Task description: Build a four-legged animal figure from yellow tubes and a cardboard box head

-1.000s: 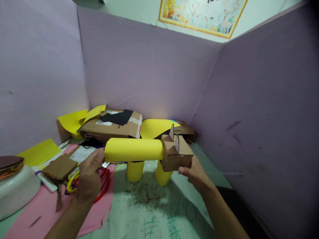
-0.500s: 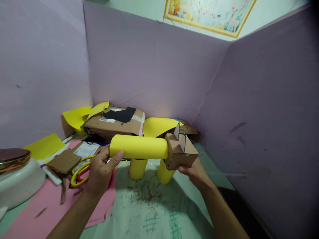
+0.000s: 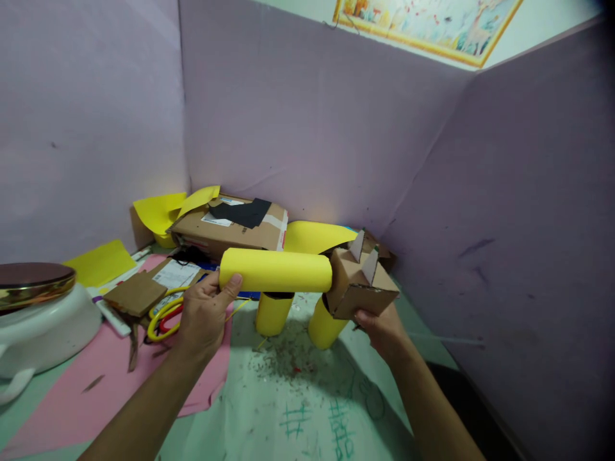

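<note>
My left hand [image 3: 206,315] grips the left end of a long yellow paper tube [image 3: 276,270], thumb on its near side. The tube lies level in the air. Its right end meets a small cardboard box [image 3: 362,282] with two pointed ear-like flaps on top; whether they are joined I cannot tell. From below and the right, my right hand [image 3: 384,326] holds this box, most of its fingers hidden. Behind and beneath, two shorter yellow tubes stand on the table, the left one [image 3: 273,315] nearly upright and the right one [image 3: 327,325] partly covered by the box.
A larger cardboard box [image 3: 230,224] with black paper on it stands at the back. Left are yellow-handled scissors [image 3: 156,330], pink paper [image 3: 96,390], a cardboard piece [image 3: 134,291] and a white pot [image 3: 52,336]. Brown scraps [image 3: 283,358] litter the table. Purple walls enclose it.
The view has shifted, so the surroundings sit further right and slightly higher. Both hands keep their hold; the cardboard box tilts a little differently against the tube's end.
</note>
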A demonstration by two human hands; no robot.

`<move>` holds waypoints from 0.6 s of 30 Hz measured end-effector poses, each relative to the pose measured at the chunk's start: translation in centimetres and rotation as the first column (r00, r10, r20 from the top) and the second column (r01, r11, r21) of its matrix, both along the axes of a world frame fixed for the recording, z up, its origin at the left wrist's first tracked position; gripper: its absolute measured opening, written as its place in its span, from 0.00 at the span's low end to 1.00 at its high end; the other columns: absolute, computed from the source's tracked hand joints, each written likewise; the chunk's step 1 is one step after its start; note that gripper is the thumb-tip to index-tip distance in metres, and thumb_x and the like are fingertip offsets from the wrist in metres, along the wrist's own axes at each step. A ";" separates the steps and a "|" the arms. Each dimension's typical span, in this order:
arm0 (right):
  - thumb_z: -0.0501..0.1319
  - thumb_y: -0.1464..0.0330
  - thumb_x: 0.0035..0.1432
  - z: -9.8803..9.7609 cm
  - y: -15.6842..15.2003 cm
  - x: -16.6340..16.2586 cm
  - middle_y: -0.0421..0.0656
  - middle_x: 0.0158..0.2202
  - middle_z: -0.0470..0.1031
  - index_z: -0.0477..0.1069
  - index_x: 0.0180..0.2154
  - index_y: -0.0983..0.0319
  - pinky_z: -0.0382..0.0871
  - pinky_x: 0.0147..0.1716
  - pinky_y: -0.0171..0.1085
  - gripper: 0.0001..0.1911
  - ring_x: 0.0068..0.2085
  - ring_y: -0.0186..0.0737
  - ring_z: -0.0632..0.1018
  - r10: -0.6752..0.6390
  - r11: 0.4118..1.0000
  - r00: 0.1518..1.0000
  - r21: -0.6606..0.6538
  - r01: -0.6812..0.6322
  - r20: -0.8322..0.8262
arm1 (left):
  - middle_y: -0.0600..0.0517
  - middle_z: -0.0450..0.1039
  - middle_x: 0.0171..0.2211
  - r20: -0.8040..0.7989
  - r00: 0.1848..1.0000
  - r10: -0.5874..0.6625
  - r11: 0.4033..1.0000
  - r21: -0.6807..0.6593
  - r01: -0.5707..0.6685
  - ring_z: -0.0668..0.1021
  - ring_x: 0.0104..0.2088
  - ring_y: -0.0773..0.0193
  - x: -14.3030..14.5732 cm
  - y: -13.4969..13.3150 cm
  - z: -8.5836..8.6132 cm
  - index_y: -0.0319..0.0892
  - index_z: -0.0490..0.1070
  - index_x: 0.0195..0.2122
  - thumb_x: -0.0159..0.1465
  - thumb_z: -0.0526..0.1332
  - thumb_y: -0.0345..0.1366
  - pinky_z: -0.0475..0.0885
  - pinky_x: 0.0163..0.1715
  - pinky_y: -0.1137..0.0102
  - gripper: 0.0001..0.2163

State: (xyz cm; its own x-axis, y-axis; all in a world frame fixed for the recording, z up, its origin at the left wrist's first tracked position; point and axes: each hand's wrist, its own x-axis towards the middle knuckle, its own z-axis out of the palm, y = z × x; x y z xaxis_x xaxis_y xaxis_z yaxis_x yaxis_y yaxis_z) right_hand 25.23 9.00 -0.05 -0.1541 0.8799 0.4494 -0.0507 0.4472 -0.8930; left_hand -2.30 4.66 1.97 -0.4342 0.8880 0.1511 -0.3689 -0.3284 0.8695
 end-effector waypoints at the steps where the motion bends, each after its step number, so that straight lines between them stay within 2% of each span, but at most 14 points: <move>1: 0.75 0.51 0.38 0.0 0.0 0.0 0.46 0.43 0.79 0.74 0.40 0.56 0.75 0.41 0.47 0.29 0.45 0.54 0.77 0.003 1.000 1.000 -0.005 -0.004 -0.023 | 0.51 0.80 0.29 0.001 1.000 -0.005 1.000 0.001 0.005 0.79 0.35 0.56 0.0 0.0 -0.1 0.42 0.79 0.30 0.40 0.76 0.45 0.74 0.45 0.62 0.18; 5: 0.76 0.52 0.37 -0.6 0.2 0.4 0.45 0.39 0.80 0.75 0.42 0.56 0.76 0.40 0.47 0.30 0.44 0.55 0.78 -0.004 1.000 0.999 -0.009 0.003 -0.053 | 0.52 0.79 0.29 -0.021 1.000 -0.003 1.000 0.018 0.003 0.78 0.35 0.57 -0.2 -0.1 -0.4 0.43 0.79 0.31 0.43 0.76 0.45 0.73 0.42 0.65 0.16; 10: 0.73 0.48 0.38 -1.2 0.5 0.8 0.47 0.39 0.81 0.73 0.45 0.56 0.77 0.38 0.51 0.33 0.44 0.59 0.79 -0.068 0.997 0.997 -0.032 0.068 -0.019 | 0.53 0.79 0.29 -0.024 1.000 -0.001 0.999 0.052 0.002 0.77 0.34 0.58 -0.3 -0.1 -0.2 0.44 0.79 0.30 0.46 0.75 0.43 0.73 0.42 0.64 0.13; 14: 0.74 0.50 0.38 -0.7 0.3 0.4 0.48 0.50 0.78 0.69 0.53 0.55 0.75 0.47 0.53 0.40 0.53 0.61 0.76 -0.027 1.000 0.999 -0.007 0.027 -0.046 | 0.53 0.77 0.29 -0.041 0.998 0.046 0.998 0.045 -0.044 0.77 0.35 0.59 -0.4 -0.1 0.0 0.43 0.79 0.30 0.45 0.74 0.43 0.72 0.42 0.65 0.13; 18: 0.74 0.51 0.38 -0.2 -0.1 0.0 0.49 0.49 0.78 0.67 0.57 0.55 0.72 0.51 0.57 0.44 0.57 0.63 0.72 -0.010 1.000 0.999 -0.001 0.010 -0.051 | 0.52 0.77 0.30 -0.068 0.995 0.069 0.997 0.029 -0.067 0.77 0.36 0.57 -0.4 -0.1 0.0 0.42 0.79 0.31 0.46 0.73 0.44 0.72 0.43 0.63 0.15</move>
